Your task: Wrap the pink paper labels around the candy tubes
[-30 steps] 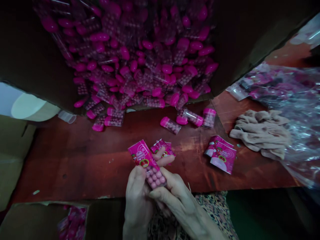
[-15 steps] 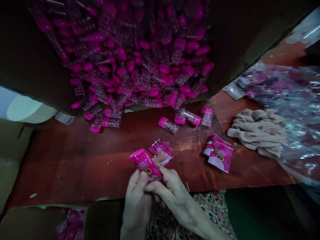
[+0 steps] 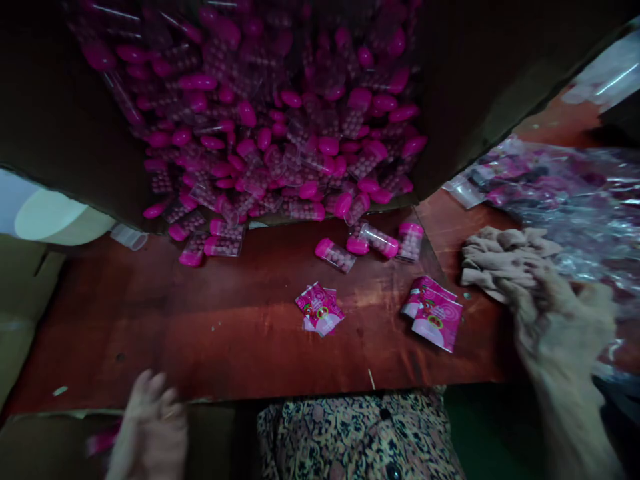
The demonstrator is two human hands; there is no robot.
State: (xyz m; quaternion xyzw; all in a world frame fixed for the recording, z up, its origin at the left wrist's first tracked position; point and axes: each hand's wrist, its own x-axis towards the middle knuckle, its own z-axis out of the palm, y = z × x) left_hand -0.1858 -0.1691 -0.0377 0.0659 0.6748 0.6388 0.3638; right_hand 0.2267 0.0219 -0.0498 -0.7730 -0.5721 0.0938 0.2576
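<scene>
At the lower left, my left hand is blurred over the opening of a cardboard box below the table edge. Its fingers look loose, and no object shows in them. A pink wrapped pack lies in that box beside the hand. Far to the right, my right hand, also blurred, reaches to a crumpled beige cloth; its fingers are spread and seem to touch the cloth's near edge. Small pink printed packets lie at mid-table, and more pink packets overlap to their right.
A large cardboard box on its side holds many clear tubes with pink caps and pale balls. Several tubes lie on the red table. A clear plastic bag of pink things lies at right. A white round container is at left.
Both hands held a pink pack at the table's front edge. They have parted: left hand down-left to the lower box, right hand far right to the cloth. The pack has left the middle.
</scene>
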